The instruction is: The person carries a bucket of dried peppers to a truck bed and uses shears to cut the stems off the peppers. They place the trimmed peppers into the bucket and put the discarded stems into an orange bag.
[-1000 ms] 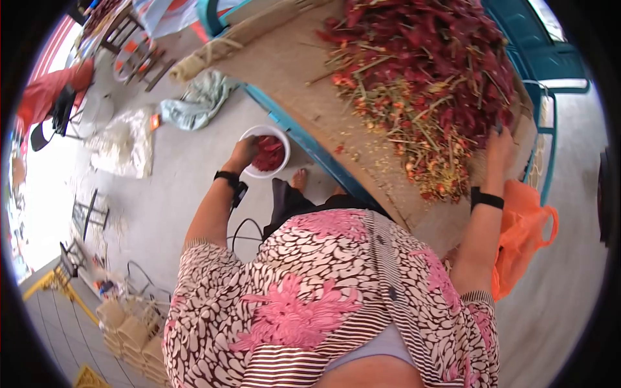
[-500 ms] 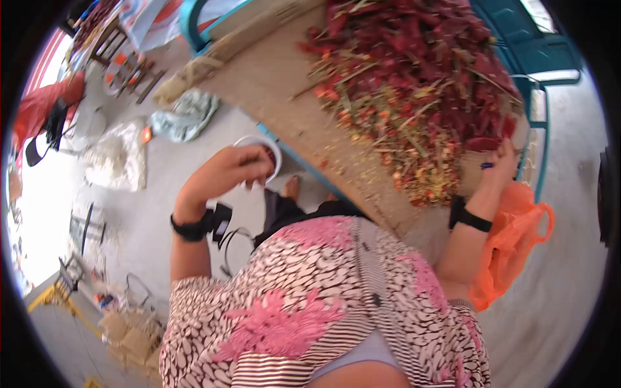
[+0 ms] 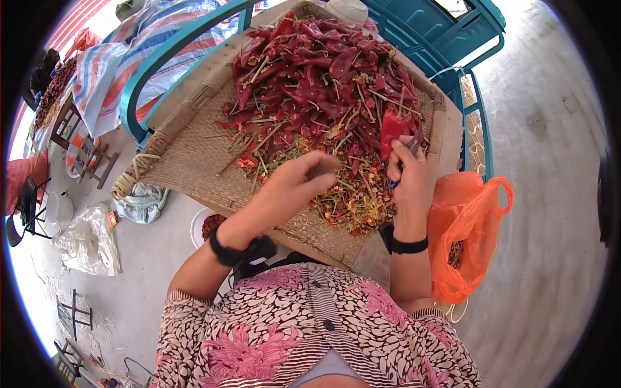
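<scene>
**Both hands back at the tray**

The red chili (image 3: 393, 132) is pinched upright in your right hand (image 3: 411, 181), over the chili heap (image 3: 310, 71) on the woven tray (image 3: 194, 161). Your left hand (image 3: 294, 187), loosely spread and empty, has come up from the white bowl (image 3: 194, 227) on the floor, so you are working at the heap again.

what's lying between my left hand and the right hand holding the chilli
In the head view, between the left hand and right hand with its red chilli lie loose stems and seeds on the woven mat.

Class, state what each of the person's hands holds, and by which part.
The right hand grips a red chili pepper by its lower end, the rest standing above the fingers. The left hand holds nothing visible.
</scene>
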Demonstrator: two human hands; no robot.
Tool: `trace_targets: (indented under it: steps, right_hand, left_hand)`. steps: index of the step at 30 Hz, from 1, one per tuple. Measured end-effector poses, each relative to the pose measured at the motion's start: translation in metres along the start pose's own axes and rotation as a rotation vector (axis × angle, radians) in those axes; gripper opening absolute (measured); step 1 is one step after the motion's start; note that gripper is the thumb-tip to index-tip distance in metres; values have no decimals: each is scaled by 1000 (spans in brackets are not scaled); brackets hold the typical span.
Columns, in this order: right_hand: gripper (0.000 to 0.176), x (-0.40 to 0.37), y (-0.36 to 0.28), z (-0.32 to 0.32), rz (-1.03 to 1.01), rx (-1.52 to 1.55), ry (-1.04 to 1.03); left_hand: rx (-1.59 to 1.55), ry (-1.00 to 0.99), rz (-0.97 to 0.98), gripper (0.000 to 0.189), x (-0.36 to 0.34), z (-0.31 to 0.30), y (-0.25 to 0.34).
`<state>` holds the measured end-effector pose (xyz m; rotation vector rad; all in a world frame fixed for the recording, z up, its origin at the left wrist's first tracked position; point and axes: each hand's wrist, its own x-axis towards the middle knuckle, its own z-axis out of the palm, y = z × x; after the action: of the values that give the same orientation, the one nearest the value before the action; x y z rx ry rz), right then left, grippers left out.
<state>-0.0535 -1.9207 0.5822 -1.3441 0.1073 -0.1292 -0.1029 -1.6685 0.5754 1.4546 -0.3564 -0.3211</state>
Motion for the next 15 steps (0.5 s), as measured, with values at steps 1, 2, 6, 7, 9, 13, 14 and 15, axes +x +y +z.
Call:
trace_targets:
  steps: [1, 2, 6, 7, 9, 13, 14, 15]
  right_hand:
    - [8, -3, 2, 3, 24, -30, -58]
    - [7, -6, 4, 8, 47, -40, -99]
    - [9, -18, 10, 24, 123, -183, -295]
    - [10, -21, 8, 27, 148, -224, -352]
    - [16, -28, 5, 36, 47, -360, -400]
    - [21, -46, -11, 49, -184, -364, -240]
    - [20, -48, -12, 54, -271, -474, -271]
    - [20, -49, -12, 58, -359, -585, -302]
  left_hand:
    - [-2, 49, 30, 37, 11, 6, -4]
    - [-64, 69, 63, 41, 19, 11, -7]
    - [-234, 116, 175, 43, 39, 23, -18]
    - [-238, 91, 179, 41, 40, 22, -20]
    - [-158, 139, 243, 30, 38, 25, -23]
    - [81, 243, 152, 25, 21, 26, -18]
    - [144, 266, 215, 26, 19, 27, -22]
    - [207, 288, 278, 26, 18, 27, -26]
